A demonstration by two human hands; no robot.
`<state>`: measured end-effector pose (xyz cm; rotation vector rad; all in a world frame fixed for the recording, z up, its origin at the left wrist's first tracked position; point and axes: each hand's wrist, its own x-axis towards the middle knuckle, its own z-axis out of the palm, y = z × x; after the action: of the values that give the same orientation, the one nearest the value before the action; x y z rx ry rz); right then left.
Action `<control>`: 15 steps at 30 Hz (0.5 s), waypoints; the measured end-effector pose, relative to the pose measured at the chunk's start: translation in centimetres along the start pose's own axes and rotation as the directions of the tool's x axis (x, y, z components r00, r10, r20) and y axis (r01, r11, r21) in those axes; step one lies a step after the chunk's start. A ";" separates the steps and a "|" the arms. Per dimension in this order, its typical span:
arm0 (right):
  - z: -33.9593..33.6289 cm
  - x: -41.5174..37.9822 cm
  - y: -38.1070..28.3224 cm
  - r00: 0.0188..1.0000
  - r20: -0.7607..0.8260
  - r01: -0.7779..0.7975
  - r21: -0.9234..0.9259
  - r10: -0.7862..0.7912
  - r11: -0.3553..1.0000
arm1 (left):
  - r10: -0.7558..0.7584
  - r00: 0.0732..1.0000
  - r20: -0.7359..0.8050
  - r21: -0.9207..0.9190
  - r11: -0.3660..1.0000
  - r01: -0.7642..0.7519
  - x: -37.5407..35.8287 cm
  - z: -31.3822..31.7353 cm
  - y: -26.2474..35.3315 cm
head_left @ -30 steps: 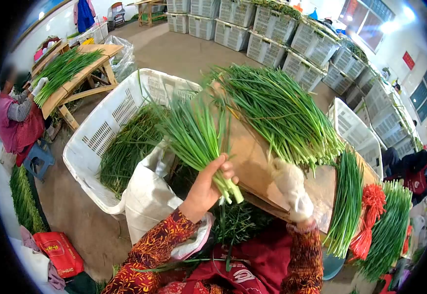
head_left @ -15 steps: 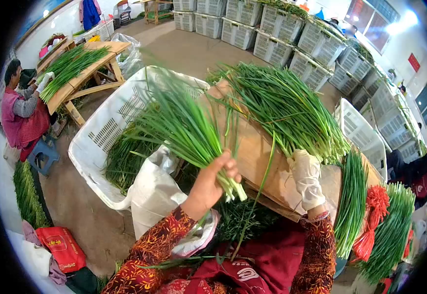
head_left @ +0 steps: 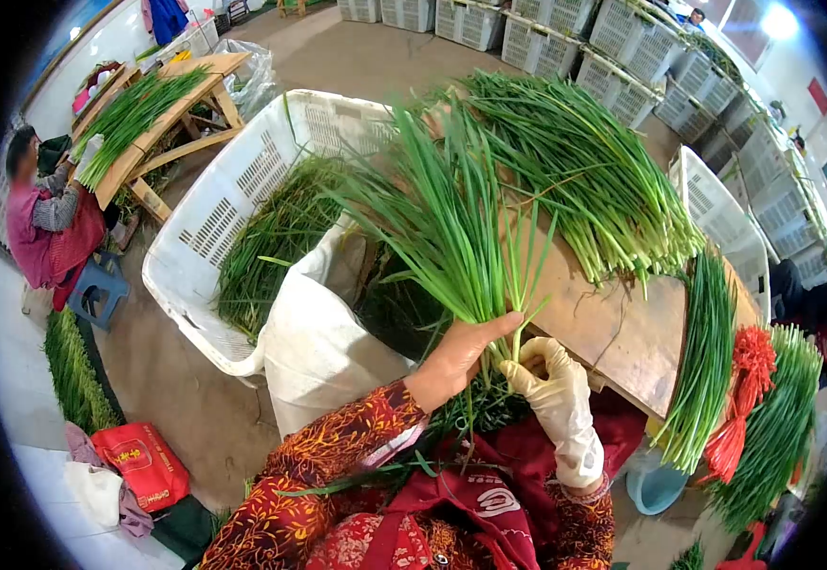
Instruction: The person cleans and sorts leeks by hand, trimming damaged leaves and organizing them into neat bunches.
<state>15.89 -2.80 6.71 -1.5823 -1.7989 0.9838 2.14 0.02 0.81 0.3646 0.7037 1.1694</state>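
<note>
A fanned bunch of green chives point(head_left: 451, 228) is gripped near its pale stem ends by my bare left hand point(head_left: 461, 356), over the near edge of the wooden board point(head_left: 613, 328). Beside it, my gloved right hand point(head_left: 551, 380) pinches a few separate stems at the base of the bunch. Behind both hands a large pile of chives point(head_left: 584, 180) lies on the board, white ends toward me. A narrower bundle point(head_left: 701, 366) lies along the board's right side.
White crate point(head_left: 181, 256) with loose greens at left, white sack point(head_left: 314, 342) against it. Red ties point(head_left: 746, 399) and another chive bundle point(head_left: 779, 427) at right. Light-blue basin point(head_left: 656, 484) below. A co-worker point(head_left: 43, 214) sits at a wooden table point(head_left: 195, 81) at far left. Stacked crates point(head_left: 537, 47) behind.
My left hand has moved right with the bunch, which now stands more upright. My right hand has left the pile on the board and come down beside my left hand, onto the stems.
</note>
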 end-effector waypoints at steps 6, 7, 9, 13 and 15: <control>0.7 3.3 1.5 0.996 -0.041 -0.047 0.467 0.075 0.883 | -0.074 0.997 0.004 -0.010 0.997 0.074 -0.2 -0.4 0.0; 0.8 3.5 1.7 0.997 -0.044 -0.040 0.465 0.069 0.884 | -0.100 0.995 -0.004 -0.012 0.995 0.100 -0.4 -0.4 0.3; 1.0 3.7 2.0 0.999 0.009 -0.034 0.617 0.036 0.786 | -0.071 0.997 0.003 -0.027 0.997 0.071 -0.2 -0.4 0.3; 0.2 1.4 -0.2 0.998 0.018 0.036 0.650 -0.062 0.759 | -0.115 0.990 0.078 -0.050 0.992 0.120 -0.2 -1.3 0.5; -0.1 -0.6 0.1 0.967 0.140 0.106 0.542 -0.214 0.834 | -0.188 0.980 0.066 0.016 0.982 0.187 -1.1 -0.1 2.1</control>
<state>16.09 -3.37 6.74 -1.0005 -1.5574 1.4430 0.36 -0.21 2.38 0.3364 0.6704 0.9712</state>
